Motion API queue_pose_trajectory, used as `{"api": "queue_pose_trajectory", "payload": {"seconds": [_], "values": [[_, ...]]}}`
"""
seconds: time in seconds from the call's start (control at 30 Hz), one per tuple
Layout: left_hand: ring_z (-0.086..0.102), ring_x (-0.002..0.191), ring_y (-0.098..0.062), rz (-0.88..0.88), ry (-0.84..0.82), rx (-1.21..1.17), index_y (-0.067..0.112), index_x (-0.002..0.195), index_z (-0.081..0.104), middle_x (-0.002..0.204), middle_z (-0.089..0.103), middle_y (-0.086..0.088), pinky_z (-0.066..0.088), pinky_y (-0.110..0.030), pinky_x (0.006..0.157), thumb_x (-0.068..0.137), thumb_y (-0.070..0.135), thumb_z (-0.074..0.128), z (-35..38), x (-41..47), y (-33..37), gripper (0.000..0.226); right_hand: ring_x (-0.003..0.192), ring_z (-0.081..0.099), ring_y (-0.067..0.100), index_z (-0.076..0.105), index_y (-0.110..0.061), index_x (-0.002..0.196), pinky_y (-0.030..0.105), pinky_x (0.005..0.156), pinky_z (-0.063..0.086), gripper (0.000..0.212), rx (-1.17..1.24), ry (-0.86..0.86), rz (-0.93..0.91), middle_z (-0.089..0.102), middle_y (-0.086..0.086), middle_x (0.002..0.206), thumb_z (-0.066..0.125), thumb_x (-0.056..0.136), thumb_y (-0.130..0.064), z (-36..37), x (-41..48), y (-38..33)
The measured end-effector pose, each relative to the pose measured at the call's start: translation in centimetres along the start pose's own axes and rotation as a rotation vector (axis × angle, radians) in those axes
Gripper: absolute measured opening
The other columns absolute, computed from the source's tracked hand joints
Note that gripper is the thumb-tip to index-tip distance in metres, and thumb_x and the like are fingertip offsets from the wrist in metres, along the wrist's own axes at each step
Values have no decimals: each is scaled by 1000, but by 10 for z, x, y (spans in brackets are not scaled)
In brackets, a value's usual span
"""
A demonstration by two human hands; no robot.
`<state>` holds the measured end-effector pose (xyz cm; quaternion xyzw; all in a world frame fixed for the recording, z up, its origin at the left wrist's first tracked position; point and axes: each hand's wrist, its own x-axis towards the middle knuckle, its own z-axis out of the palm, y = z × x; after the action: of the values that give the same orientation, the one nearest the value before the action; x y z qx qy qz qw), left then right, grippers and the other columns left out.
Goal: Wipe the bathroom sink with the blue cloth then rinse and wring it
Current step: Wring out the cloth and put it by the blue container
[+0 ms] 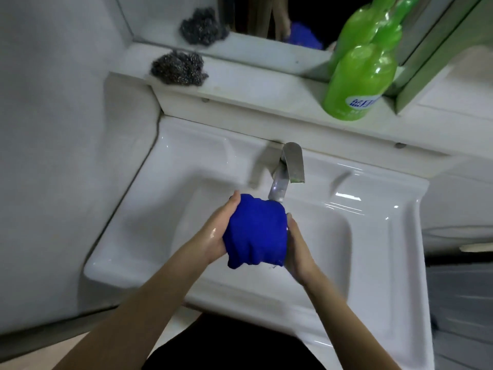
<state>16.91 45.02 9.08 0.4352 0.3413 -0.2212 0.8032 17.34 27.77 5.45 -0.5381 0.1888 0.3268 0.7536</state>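
Blue cloth (256,233): bunched, held over the sink (373,228) basin, just below the faucet (289,166). Left hand (213,233), right hand (300,252): fingers curled round its sides (fingertips mostly hidden behind cloth).

The person stood at the white sink (373,236), holding the bunched blue cloth (254,231) over the basin, just under the spout of the metal tap (286,169). The left hand (217,232), wet and shiny, gripped the cloth's left side, and the right hand (297,252) gripped its right side. On the ledge (266,89) behind, a steel scourer (177,68) lay at the left and a green bottle (360,84) stood at the right, both doubled in the mirror (253,20).
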Motion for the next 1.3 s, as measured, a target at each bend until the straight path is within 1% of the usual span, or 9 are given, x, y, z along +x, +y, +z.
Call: {"api": "queue_pose_trajectory", "payload": {"seconds": [0.1, 0.23, 0.37, 0.47, 0.57, 0.67, 0.83, 1.07, 1.3], "values": [[67, 102, -20, 115, 98, 219, 18, 116, 61, 113, 70, -3, 55, -35, 85, 94, 51, 53, 10, -3, 2, 40, 117, 62, 29, 58, -18, 131, 48, 100, 47, 63, 235, -71, 51, 66, 9, 127, 45, 88, -61, 13, -8, 12], [59, 98, -19, 220, 237, 496, 16, 113, 46, 117, 59, -7, 51, -41, 91, 90, 52, 55, 16, -8, 1, 45, 118, 62, 30, 57, -14, 132, 54, 104, 45, 54, 64, -110, -14, 65, 12, 128, 59, 90, -48, 14, -16, 16], [64, 105, -21, 95, -53, 531, 17, 107, 58, 111, 65, -7, 48, -43, 102, 90, 61, 44, 26, -19, -2, 50, 111, 65, 34, 56, -11, 128, 47, 93, 53, 49, -135, -177, -94, 67, 16, 120, 71, 86, -30, 16, -18, 9], [60, 120, -22, 93, -264, 457, 14, 135, 50, 134, 58, -5, 46, -40, 107, 99, 40, 50, 21, -25, 4, 44, 88, 67, 28, 59, -4, 118, 37, 75, 55, 43, -98, -155, -34, 66, 17, 102, 74, 82, -21, 12, -20, 1], [56, 123, -13, 537, -205, 890, 23, 142, 43, 140, 53, 1, 45, -35, 108, 88, -2, 54, -2, -24, 16, 61, 70, 58, 21, 53, -7, 115, 33, 66, 49, 50, 96, -252, 141, 55, 11, 92, 77, 73, -21, 1, -22, -10], [15, 147, -7, 951, -251, 1579, 45, 150, 19, 159, 12, 17, 27, -19, 112, 77, -6, 57, -24, -17, 21, 97, 64, 52, 17, 56, -8, 112, 31, 63, 47, 47, 156, -424, 225, 54, 4, 84, 74, 70, -20, -6, -26, -25], [29, 141, -21, 1331, -387, 1600, 35, 149, 31, 157, 14, -4, 43, -21, 103, 80, 9, 72, -17, 4, 6, 84, 59, 51, 10, 60, -10, 100, 22, 58, 44, 37, -46, -740, 387, 57, -3, 76, 73, 73, -32, 3, -24, -44], [60, 74, -24, 1465, -301, 1849, 18, 124, 48, 98, 61, -3, 55, -35, 58, 64, -5, 74, -20, 37, 13, 69, 68, 60, 14, 61, -9, 106, 24, 62, 50, 45, -401, -470, 485, 66, 1, 85, 74, 71, -34, 8, -18, -45], [60, 72, -22, 1103, -264, 2205, 16, 107, 58, 90, 63, 0, 50, -31, 55, 71, 3, 70, -23, 41, 11, 40, 66, 62, 17, 58, -16, 89, 27, 59, 48, 31, -1137, -235, 202, 65, 1, 74, 80, 69, -26, 16, -7, -40]]}}
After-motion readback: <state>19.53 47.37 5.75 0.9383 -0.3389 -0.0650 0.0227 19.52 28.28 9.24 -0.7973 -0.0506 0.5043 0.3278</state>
